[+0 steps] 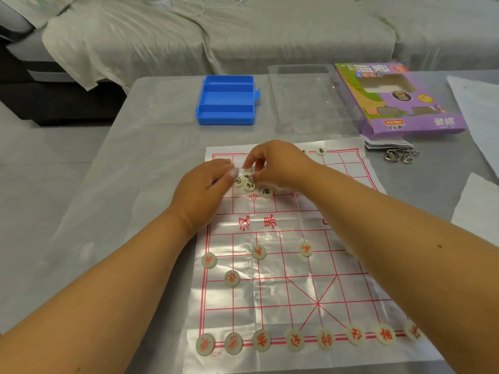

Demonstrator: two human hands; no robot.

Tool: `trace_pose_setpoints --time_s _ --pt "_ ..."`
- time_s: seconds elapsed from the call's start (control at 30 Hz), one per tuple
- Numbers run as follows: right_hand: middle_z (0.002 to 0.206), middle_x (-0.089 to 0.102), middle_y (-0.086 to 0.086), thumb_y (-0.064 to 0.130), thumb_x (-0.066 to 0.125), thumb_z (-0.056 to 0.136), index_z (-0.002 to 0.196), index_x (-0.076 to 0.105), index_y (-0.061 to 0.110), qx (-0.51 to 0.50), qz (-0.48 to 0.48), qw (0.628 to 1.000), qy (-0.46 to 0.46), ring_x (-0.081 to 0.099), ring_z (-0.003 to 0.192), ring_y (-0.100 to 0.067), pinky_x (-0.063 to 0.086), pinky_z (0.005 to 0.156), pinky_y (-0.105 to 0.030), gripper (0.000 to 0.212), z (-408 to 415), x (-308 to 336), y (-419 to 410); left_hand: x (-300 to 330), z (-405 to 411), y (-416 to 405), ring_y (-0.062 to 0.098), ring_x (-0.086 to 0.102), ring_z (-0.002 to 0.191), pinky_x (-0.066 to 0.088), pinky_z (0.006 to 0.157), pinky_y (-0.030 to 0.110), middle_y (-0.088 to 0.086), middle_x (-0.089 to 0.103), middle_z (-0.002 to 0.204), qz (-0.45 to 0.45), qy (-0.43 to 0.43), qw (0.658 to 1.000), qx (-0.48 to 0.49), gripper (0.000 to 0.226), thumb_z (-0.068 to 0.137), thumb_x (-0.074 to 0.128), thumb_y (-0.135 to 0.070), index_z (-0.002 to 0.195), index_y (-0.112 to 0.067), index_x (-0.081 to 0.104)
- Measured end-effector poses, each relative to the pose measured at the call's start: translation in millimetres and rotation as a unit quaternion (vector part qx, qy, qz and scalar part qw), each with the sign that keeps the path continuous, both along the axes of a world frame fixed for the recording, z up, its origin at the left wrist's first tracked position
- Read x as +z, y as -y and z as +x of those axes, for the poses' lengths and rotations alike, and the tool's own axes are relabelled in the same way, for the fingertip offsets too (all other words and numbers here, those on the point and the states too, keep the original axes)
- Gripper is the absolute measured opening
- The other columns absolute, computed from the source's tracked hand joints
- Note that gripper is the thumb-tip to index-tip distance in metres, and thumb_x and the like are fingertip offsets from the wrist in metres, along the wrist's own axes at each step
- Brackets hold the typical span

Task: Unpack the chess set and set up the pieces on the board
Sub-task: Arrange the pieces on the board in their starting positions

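Note:
A clear plastic chess board with red lines lies on the grey table. Red-lettered round pieces line its near edge, and a few more stand in the rows above. A small cluster of black-lettered pieces sits on the far half, and one black-lettered piece stands alone at the far edge. My right hand hovers over the cluster, thumb and forefinger pinched on one black-lettered piece. My left hand has its fingertips at the cluster's left side; what they hold is hidden.
An open blue plastic case stands beyond the board. A clear plastic tray and the purple packaging box lie at the back right, with metal rings and white paper sheets nearby. A covered sofa runs behind the table.

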State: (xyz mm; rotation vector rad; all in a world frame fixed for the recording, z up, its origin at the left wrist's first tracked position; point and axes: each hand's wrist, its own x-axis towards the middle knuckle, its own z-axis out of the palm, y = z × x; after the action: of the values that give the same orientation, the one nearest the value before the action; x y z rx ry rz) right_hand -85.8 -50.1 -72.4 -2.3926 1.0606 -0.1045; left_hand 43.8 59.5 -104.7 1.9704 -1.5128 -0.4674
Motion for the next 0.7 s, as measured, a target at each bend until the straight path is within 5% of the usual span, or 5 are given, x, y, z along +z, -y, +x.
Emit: trace_pose_setpoints --time_s 0.1,0.23,0.37,0.7 --pt "0.088 0.054 0.01 0.019 0.067 0.084 0.108 0.067 0.026 0.005 0.01 1.0 -0.009 0.053 0.079 -0.008 0.044 0.072 -0.02 0.025 2 2 0 7 12 2 0.012 0.042 0.13 0.024 0.104 0.016 -0.002 0.049 0.142 -0.009 -0.065 0.996 0.059 0.039 0.102 0.036 -0.031 0.134 -0.018 0.053" --pt "0.096 0.057 0.008 0.014 0.061 0.088 0.112 0.066 0.028 0.02 0.005 0.999 -0.033 0.054 0.083 -0.009 0.047 0.075 -0.02 0.028 2 4 3 9 30 7 0.016 0.024 0.142 0.015 0.117 0.034 -0.004 0.03 0.154 0.061 0.151 0.986 0.044 0.046 0.101 0.037 -0.034 0.146 -0.025 0.035" --pt "0.094 0.056 0.011 0.01 0.06 0.088 0.114 0.064 0.03 0.047 0.001 0.998 -0.05 0.053 0.078 -0.008 0.043 0.066 -0.014 0.033 2 7 5 -6 35 11 0.017 0.018 0.145 0.009 0.119 0.038 -0.003 0.022 0.157 0.109 0.235 0.966 0.009 0.051 0.101 0.031 -0.041 0.149 -0.025 0.025" --pt "0.097 0.061 0.007 0.03 0.069 0.082 0.108 0.065 0.026 0.06 -0.055 0.995 -0.062 0.055 0.085 -0.011 0.048 0.076 -0.024 0.026 7 1 2 -7 36 12 0.016 0.025 0.142 0.012 0.118 0.037 -0.004 0.029 0.154 0.095 0.24 0.966 0.021 0.049 0.101 0.03 -0.041 0.147 -0.026 0.031"
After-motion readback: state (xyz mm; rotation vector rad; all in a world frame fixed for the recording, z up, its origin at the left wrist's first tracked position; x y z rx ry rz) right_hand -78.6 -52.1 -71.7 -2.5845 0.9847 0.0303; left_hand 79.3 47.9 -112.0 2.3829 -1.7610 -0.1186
